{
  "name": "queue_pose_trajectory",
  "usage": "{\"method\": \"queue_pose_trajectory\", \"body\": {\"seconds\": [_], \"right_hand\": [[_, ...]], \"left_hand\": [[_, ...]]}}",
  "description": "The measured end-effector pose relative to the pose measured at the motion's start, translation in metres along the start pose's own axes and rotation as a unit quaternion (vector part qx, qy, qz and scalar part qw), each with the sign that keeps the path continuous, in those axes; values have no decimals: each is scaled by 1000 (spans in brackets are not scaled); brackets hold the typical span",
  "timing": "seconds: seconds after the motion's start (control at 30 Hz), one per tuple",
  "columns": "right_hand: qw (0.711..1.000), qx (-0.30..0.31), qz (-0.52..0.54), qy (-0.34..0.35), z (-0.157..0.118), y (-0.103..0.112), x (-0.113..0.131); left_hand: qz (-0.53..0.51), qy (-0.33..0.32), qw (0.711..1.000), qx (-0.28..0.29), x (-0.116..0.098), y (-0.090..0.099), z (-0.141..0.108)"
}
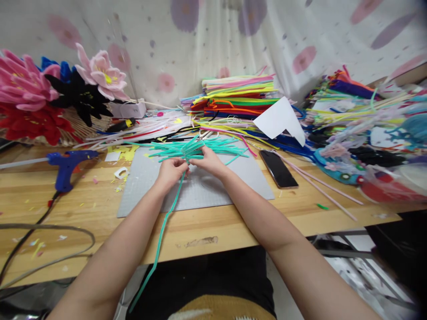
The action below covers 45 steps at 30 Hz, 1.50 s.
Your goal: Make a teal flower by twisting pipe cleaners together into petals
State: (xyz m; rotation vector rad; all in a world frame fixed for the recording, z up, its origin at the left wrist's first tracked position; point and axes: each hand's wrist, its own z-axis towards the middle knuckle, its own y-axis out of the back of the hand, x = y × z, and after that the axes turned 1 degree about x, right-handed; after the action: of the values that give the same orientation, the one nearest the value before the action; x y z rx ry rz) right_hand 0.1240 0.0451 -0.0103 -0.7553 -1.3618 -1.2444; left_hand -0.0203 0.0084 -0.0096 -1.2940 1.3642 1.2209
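Observation:
A bundle of turquoise pipe cleaners (167,149) fans out over a grey board (140,191) in the middle of the table. My left hand (171,172) is closed, its fingertips pinched at the near side of the bundle, where a long pipe cleaner (163,224) hangs down past the table edge toward my lap. Touching the same gathered spot, my right hand (208,162) is closed around the bundle from the right, thumb toward the left hand. The fingers partly hide the exact point where the strands meet.
A blue glue gun (65,166) lies at left with its cable, below fuzzy flowers (100,73). Stacks of coloured pipe cleaners (240,100) and a white paper piece (280,120) are behind. A phone (278,169) and pink pipe cleaners (320,189) lie to the right.

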Motion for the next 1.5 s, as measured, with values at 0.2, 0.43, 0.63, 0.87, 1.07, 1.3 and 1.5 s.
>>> {"method": "queue_pose_trajectory", "body": {"seconds": [0.2,0.43,0.63,0.87,1.07,1.3,1.5], "right_hand": [[998,37,37,19,-5,3,7],[994,-5,-83,73,0,17,3],[934,-17,-327,147,1,19,3],[877,-5,-433,206,-4,12,6],[850,-9,-494,185,-3,14,6],[818,-58,-538,196,0,26,10],[819,-86,-536,185,1,32,15]], "left_hand": [[-64,21,997,28,-6,-2,-4],[-124,24,989,-80,-8,7,1],[-166,60,984,-35,-8,18,3],[-190,57,980,-15,-7,19,3],[-204,38,976,-65,-3,17,5],[-201,42,974,-94,-8,18,5],[-209,23,975,-67,-3,17,6]]}}
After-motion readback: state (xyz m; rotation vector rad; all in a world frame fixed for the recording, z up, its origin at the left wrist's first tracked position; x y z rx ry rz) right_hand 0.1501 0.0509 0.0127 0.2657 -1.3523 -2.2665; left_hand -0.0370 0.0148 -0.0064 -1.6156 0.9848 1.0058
